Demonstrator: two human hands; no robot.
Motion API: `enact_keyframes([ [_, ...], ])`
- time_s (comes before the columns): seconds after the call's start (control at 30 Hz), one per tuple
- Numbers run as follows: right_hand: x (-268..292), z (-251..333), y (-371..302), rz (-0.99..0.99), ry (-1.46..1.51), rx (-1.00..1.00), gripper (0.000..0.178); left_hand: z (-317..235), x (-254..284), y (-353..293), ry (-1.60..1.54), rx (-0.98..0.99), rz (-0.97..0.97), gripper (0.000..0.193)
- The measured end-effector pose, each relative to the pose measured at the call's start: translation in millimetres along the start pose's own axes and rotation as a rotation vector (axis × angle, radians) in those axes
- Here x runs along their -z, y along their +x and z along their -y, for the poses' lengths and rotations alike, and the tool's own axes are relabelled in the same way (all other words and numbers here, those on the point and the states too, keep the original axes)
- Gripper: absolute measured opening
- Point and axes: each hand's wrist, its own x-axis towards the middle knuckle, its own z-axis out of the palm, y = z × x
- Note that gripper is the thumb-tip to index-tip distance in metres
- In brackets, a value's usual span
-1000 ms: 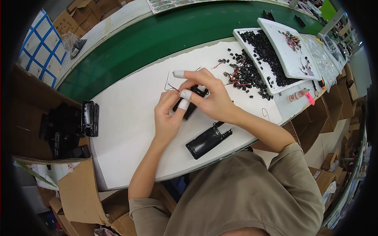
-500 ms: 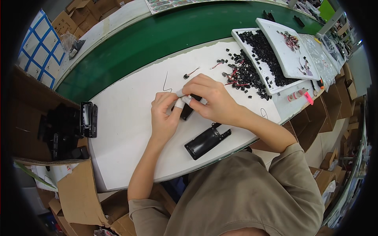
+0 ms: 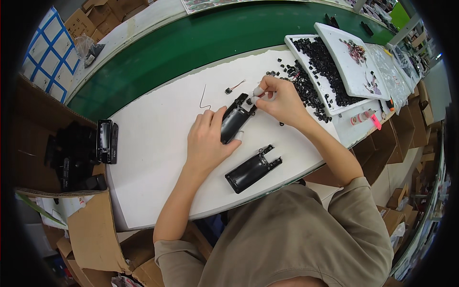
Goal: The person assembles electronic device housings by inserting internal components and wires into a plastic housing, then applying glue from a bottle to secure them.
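Note:
My left hand (image 3: 206, 141) grips a long black plastic housing (image 3: 233, 123) by its sides, fingers along the far side and thumb on the near side. The housing lies tilted on the white sheet, its forked end pointing away to the right. At that end my right hand (image 3: 285, 103) is closed in a pinch, with white covers on thumb and fingertip. Whatever it pinches is too small and hidden to name. Nearer to me lies a second black housing (image 3: 251, 173) with a forked end. A small black part with thin red wires (image 3: 228, 90) rests beyond the held housing.
At the right, small black parts (image 3: 311, 98) spill beside a white tray (image 3: 330, 107); another white tray (image 3: 354, 88) overlaps it, carrying wired pieces. A cardboard box (image 3: 107, 215) with black housings stands left. A bent wire (image 3: 202, 103) lies on the sheet. A green strip (image 3: 158, 71) runs behind.
My hands have moved apart: the right went right to the housing's forked end, and the left now wraps the housing's body. More of the held housing shows.

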Motion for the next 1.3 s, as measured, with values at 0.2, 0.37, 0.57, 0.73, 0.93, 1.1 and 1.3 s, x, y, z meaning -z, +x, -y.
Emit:
enact_keyframes([
  [0.2,-5.1,6.3,2.0,0.042,-0.082,0.165,0.015,0.1,-1.9,-1.1,-0.042,0.034,0.005,0.067],
  [0.37,-9.0,11.1,-3.0,0.057,-0.233,0.248,0.02,-1.6,-2.0,-2.8,-0.041,0.012,-0.064,0.068],
  [0.57,-10.9,16.8,-5.0,0.068,-0.28,0.277,0.023,-3.8,-1.7,-3.4,-0.035,-0.015,-0.086,0.07],
  [0.73,-11.7,21.8,-6.0,0.125,-0.312,0.297,0.022,-8.7,-1.2,-2.6,-0.063,-0.005,-0.098,0.066],
  [0.93,-15.8,14.5,0.2,0.11,-0.311,0.379,0.021,-6.2,-1.9,-3.1,-0.063,0.011,-0.078,0.068],
  [1.1,-19.6,10.1,1.1,0.09,-0.273,0.405,0.023,-2.1,-0.4,-2.9,-0.027,-0.041,-0.076,0.072],
  [1.3,-14.0,7.7,-1.6,0.014,-0.354,0.474,0.031,-4.1,-1.0,6.5,0.032,-0.078,-0.099,0.064],
])
